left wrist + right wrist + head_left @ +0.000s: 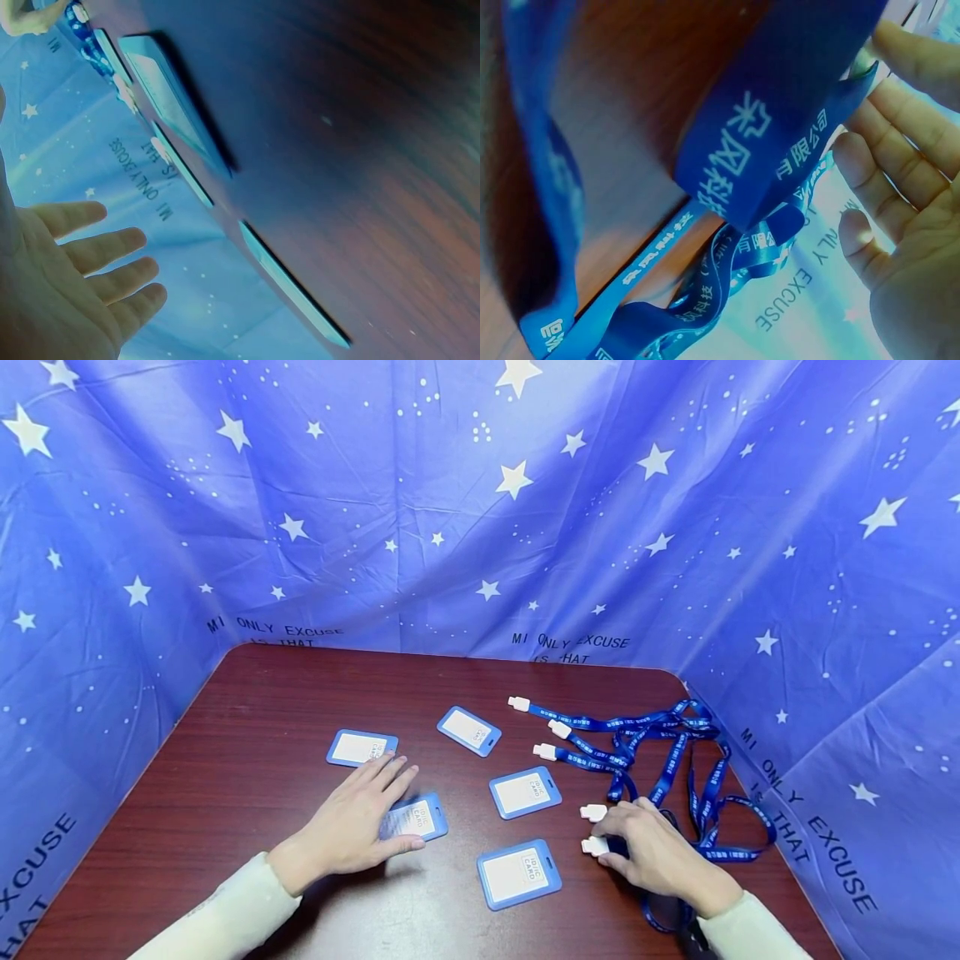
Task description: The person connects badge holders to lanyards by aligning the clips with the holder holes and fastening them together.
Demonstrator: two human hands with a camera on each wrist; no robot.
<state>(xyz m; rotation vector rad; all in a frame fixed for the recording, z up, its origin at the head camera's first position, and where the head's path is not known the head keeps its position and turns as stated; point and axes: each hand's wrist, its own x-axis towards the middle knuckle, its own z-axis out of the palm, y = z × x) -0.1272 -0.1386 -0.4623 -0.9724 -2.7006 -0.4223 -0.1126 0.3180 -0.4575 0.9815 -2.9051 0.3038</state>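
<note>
My left hand [360, 822] spreads its fingers over a blue-framed ID card holder [420, 817], covering its left part. In the left wrist view, those fingers [112, 274] are straight, with nothing held. A second card holder [360, 747] lies just beyond the fingertips. At the right, my right hand [648, 847] pinches a blue lanyard [780, 97] near its white plastic clip [595, 846], between thumb and index finger. Another white clip [594, 812] sits beside the knuckles. In the right wrist view, the other fingers [855, 161] are loosely bent; white lettering shows on the strap.
Between the hands lie card holders, one near the front [519, 874], one behind it [525, 792] and one farther back [468, 731]. Several tangled lanyards [675, 760] cover the table's right side, three white clips pointing left. A starry blue cloth [420, 527] surrounds the dark wooden table [247, 735].
</note>
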